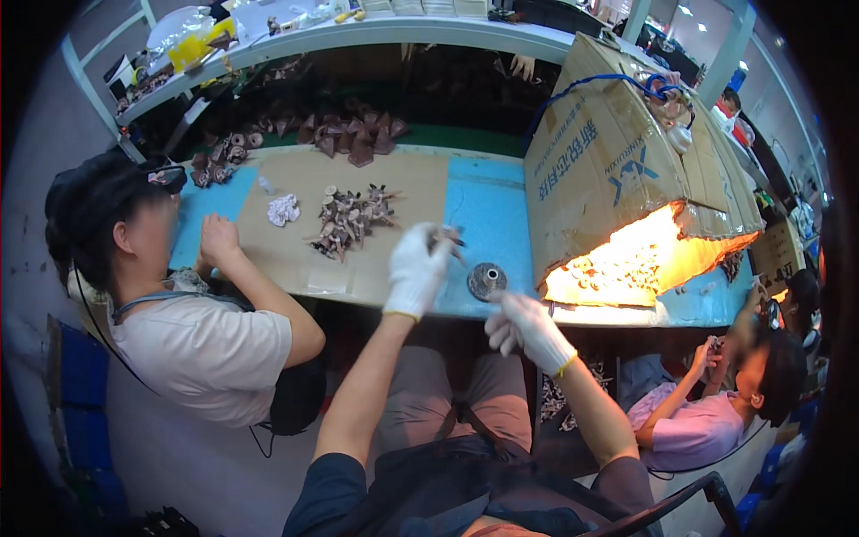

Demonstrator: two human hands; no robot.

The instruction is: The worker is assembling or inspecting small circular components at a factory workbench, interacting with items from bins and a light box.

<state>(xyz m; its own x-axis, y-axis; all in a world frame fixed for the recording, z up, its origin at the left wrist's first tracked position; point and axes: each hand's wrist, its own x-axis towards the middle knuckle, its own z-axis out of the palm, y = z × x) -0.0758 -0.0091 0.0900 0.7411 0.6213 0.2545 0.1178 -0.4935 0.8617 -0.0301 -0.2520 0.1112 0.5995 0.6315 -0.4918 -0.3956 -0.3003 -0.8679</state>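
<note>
My left hand [419, 270], in a white knitted glove, is raised over the front of the workbench. Its fingers close on a small dark pointed piece [455, 238], too small to name more exactly. Just to the right, a round dark disc with a raised metal hub [487, 280] lies on the blue bench surface. My right hand [531, 331], gloved the same way, hovers at the bench's front edge near that disc. Its fingers are curled together, and whatever they may hold is hidden. Beyond my left hand, small brown branching parts [352, 219] form a loose pile on brown cardboard.
A large cardboard box [608, 152], brightly lit inside over many small parts, stands right. Reddish-brown pointed pieces [358, 136] lie along the back, under a shelf [403, 34]. A crumpled white wad [284, 210] is left. Co-workers sit left [206, 349] and right [707, 421].
</note>
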